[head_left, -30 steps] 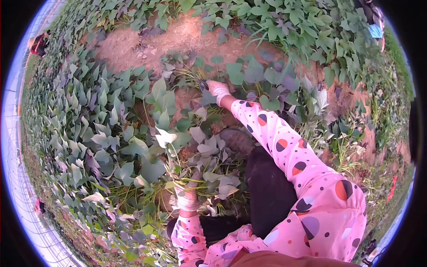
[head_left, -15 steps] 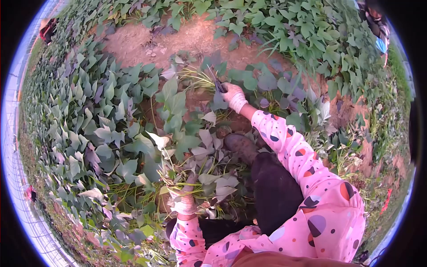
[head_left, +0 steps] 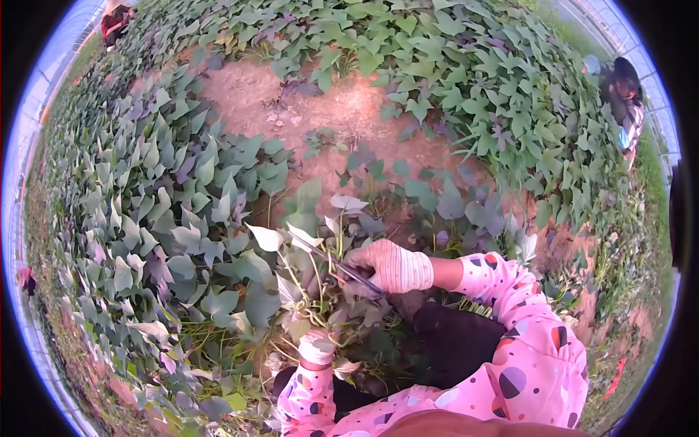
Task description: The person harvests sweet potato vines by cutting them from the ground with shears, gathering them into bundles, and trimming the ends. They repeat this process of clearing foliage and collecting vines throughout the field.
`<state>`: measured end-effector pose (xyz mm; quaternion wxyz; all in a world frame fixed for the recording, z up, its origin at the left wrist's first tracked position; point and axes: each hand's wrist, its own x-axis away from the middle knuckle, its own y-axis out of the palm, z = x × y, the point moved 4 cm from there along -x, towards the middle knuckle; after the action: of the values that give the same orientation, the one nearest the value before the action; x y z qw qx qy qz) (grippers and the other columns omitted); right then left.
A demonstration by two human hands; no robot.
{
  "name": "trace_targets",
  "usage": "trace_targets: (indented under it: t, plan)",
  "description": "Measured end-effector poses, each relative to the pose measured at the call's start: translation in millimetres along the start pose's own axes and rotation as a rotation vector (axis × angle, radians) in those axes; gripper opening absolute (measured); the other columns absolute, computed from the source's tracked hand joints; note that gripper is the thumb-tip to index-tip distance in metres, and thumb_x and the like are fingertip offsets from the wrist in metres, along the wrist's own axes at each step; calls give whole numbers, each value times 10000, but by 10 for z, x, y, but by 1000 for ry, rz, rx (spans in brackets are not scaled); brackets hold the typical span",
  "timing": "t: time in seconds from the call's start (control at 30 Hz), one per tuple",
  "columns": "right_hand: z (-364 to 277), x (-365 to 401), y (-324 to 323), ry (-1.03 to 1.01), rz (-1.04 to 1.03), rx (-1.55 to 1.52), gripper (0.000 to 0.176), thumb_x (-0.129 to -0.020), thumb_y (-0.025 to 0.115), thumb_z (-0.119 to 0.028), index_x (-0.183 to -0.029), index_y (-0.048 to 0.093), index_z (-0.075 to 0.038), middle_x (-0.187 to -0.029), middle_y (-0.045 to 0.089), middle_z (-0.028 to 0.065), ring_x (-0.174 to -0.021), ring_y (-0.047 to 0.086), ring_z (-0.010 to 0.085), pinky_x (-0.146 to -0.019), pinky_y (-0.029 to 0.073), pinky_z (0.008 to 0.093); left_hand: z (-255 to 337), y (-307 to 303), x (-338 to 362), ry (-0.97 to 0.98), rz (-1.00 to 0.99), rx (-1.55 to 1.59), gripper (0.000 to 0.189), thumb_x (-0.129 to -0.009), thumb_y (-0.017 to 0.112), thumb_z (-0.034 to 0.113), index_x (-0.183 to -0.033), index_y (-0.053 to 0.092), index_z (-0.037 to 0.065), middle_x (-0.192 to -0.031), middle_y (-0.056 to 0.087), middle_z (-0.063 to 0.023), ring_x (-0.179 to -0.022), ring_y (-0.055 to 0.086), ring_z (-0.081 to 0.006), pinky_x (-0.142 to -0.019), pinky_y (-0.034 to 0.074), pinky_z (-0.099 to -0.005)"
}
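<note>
My right hand (head_left: 386, 266), in a pale, soiled glove, is closed around dark-handled scissors (head_left: 357, 277) above my knee. Their thin blades slant up and to the left among leafy stems. Lower down, my left hand (head_left: 316, 347), gloved too, is closed on a bunch of sweet potato vines (head_left: 312, 315); leaves hide most of its fingers. Pale undersides of leaves (head_left: 266, 238) stick up out of the bunch beside the blades.
Dense leafy vines (head_left: 167, 218) cover the ground to the left and ahead. Bare reddish soil (head_left: 320, 109) shows beyond my hands. One person (head_left: 625, 95) is at the far right, another (head_left: 115, 23) at the far left. A red strip (head_left: 616, 379) lies at lower right.
My right hand has come back from the far vines toward my left hand, bringing the scissors to the bunch. The left hand has shifted slightly down, still holding vines. The view has tilted up.
</note>
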<state>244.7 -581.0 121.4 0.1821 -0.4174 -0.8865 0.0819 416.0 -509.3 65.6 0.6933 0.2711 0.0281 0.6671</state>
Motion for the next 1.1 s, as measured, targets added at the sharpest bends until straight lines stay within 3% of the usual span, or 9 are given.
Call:
trace_targets:
  t: [0.07,0.13,0.23,0.4,0.63,0.73,0.87,0.97,1.1]
  plan:
    - [-118,-99,90,-82,-56,39,235,-799,682,-228,-948,620,-57,-730,629,26,-649,584,89,-614,487,268,-637,-397,-172,236,-110,-504,590,-751,705,187,-1271,467,43,-1200,556,-109,-1061,561,-208,-868,475,-349]
    - [-58,-312,11,-57,-31,-123,207,-808,673,-213,-930,613,-57,-714,623,16,-636,585,85,-596,482,263,-221,-106,-340,348,-13,-762,368,-751,725,221,-1035,579,35,-935,631,-51,-821,600,-167,-714,491,-299]
    - [41,-573,-166,66,35,-567,167,-851,645,-174,-902,578,-30,-701,595,1,-542,552,66,-516,452,224,-1,66,-487,-140,212,64,215,-737,729,157,-889,618,52,-864,614,-16,-732,565,-112,-636,472,-287]
    - [918,-733,-991,123,773,-562,194,-832,644,-139,-971,595,-12,-770,642,32,-623,572,83,-547,455,242,713,-388,-650,-199,456,-3,234,-750,685,148,-954,627,51,-817,628,-64,-738,607,-172,-681,514,-321]
    - [1849,-384,-830,393,810,252,355,-735,725,-295,-962,611,-47,-816,655,165,-761,619,355,-700,490,407,842,-704,-225,-278,639,-52,262,-778,628,93,-1028,583,32,-865,603,-65,-739,591,-169,-701,503,-305]
    - [1986,-231,-1035,696,870,533,343,-729,721,-268,-974,592,-66,-836,666,138,-757,644,302,-685,504,364,878,-634,91,-218,607,-211,303,-789,613,96,-1079,564,24,-903,591,-61,-770,584,-171,-732,495,-308]
    - [2266,-362,-1028,887,663,620,301,-774,644,-256,-1006,599,-69,-950,650,182,-917,613,365,-798,485,439,1056,-439,672,-201,587,-487,320,-783,623,102,-1082,546,16,-889,571,-60,-748,565,-164,-702,478,-294]
    - [2812,-437,-804,996,357,538,303,-802,578,-232,-1062,585,-74,-1041,625,205,-1000,588,366,-856,475,438,1089,-337,1105,-355,654,-248,321,-771,633,103,-1073,542,41,-878,561,-45,-736,542,-149,-693,469,-291]
    - [2345,-258,-668,1000,446,517,339,-791,589,-220,-1080,557,-45,-1028,627,210,-1012,574,383,-849,481,444,1312,-91,1584,-386,720,-389,269,-708,692,102,-939,574,33,-808,575,-19,-677,539,-130,-603,474,-297]
